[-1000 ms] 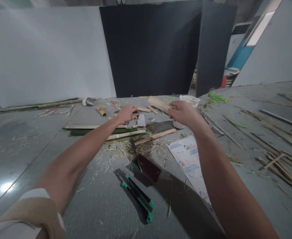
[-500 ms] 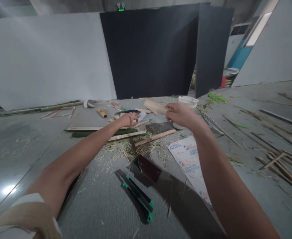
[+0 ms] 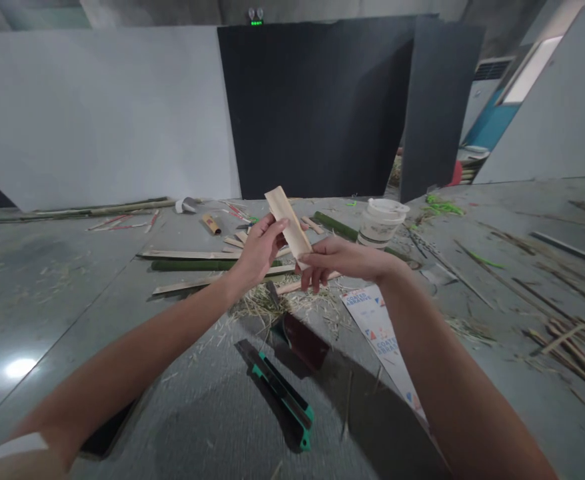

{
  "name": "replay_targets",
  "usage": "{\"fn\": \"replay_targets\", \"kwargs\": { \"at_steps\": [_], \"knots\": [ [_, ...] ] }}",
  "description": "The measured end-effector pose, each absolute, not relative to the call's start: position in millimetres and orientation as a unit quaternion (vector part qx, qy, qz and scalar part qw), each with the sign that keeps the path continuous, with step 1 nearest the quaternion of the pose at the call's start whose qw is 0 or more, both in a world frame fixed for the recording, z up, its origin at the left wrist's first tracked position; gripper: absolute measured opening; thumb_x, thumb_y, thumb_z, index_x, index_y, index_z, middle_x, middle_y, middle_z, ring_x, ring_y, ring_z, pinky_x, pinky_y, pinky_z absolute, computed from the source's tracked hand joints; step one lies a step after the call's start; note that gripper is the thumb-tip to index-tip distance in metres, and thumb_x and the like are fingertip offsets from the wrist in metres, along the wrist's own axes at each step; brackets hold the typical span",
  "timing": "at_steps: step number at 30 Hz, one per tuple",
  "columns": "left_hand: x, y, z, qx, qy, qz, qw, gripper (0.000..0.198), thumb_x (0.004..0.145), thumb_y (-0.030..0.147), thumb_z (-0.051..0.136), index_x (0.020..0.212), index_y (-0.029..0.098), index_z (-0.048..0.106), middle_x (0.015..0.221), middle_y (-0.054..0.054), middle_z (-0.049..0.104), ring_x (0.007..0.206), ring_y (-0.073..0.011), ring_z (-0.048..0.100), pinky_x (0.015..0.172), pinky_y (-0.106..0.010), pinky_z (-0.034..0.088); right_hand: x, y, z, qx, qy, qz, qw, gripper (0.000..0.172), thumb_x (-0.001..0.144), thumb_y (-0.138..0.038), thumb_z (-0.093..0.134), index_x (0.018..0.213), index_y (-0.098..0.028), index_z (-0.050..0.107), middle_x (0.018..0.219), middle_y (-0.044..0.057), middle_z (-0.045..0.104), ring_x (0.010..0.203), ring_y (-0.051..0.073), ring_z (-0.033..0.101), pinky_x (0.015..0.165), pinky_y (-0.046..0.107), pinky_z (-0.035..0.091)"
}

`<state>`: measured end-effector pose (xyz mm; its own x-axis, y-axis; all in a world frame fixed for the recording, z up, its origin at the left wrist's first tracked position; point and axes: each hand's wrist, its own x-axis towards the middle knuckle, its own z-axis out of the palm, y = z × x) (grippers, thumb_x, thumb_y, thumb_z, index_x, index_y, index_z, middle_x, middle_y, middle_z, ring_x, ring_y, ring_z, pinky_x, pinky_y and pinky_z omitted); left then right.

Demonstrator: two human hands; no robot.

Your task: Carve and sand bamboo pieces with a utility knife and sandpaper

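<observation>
as hands (image 3: 261,250) (image 3: 340,259) hold slat (image 3: 295,232), cutter (image 3: 283,393) below

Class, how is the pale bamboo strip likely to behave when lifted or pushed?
The pale bamboo strip is probably stiff: it looks straight between the left hand and right hand. Being thin, it is likely light. Its flattish shape suggests sliding rather than rolling.

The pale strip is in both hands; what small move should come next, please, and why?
Perhaps turn the pale strip slightly to inspect its edges, since the left hand holds it partway along, the right hand holds its near end, and the green cutter lies on the floor.
</observation>
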<state>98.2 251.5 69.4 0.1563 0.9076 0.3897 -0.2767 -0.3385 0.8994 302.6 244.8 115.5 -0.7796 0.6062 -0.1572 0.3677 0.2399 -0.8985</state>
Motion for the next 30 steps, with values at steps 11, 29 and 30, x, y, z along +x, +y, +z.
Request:
{"fn": "replay_targets", "kwargs": {
  "at_steps": [11, 29, 30],
  "knots": [
    [59.0, 235.1, 56.7, 0.505, 0.281, 0.561, 0.593, 0.047, 0.090, 0.057, 0.081, 0.106, 0.014, 0.072, 0.079, -0.003, 0.066, 0.070, -0.0138, 0.062, 0.066, -0.024, 0.054, 291.5, 246.0, 103.2, -0.362, -0.778, 0.509, -0.073, 0.072, 0.091, -0.085, 0.059, 0.085, -0.015, 0.076, 0.090, 0.017, 0.082, 0.077, 0.022, 0.076, 0.066, 0.031, 0.057],
    [18.3, 358.0, 29.4, 0.754, 0.546, 0.231, 0.284, 0.035, 0.104, 0.039, 0.068, 0.132, 0.018, 0.067, 0.135, -0.011, 0.068, 0.115, -0.0271, 0.070, 0.097, -0.047, 0.062, 307.9, 268.7, 78.8, -0.496, -0.763, 0.407, -0.077, 0.035, 0.103, -0.040, 0.063, 0.080, -0.015, 0.073, 0.087, 0.010, 0.080, 0.076, 0.018, 0.076, 0.071, 0.031, 0.062],
    [19.8, 365.0, 30.3, 0.777, 0.538, 0.193, 0.263, 0.034, 0.104, 0.038, 0.068, 0.133, 0.019, 0.067, 0.136, -0.012, 0.067, 0.115, -0.0263, 0.070, 0.097, -0.047, 0.062, 307.7, 268.4, 79.4, -0.495, -0.764, 0.407, -0.076, 0.033, 0.103, -0.040, 0.064, 0.083, -0.015, 0.073, 0.087, 0.009, 0.079, 0.077, 0.018, 0.076, 0.073, 0.031, 0.062]
  ]
}}
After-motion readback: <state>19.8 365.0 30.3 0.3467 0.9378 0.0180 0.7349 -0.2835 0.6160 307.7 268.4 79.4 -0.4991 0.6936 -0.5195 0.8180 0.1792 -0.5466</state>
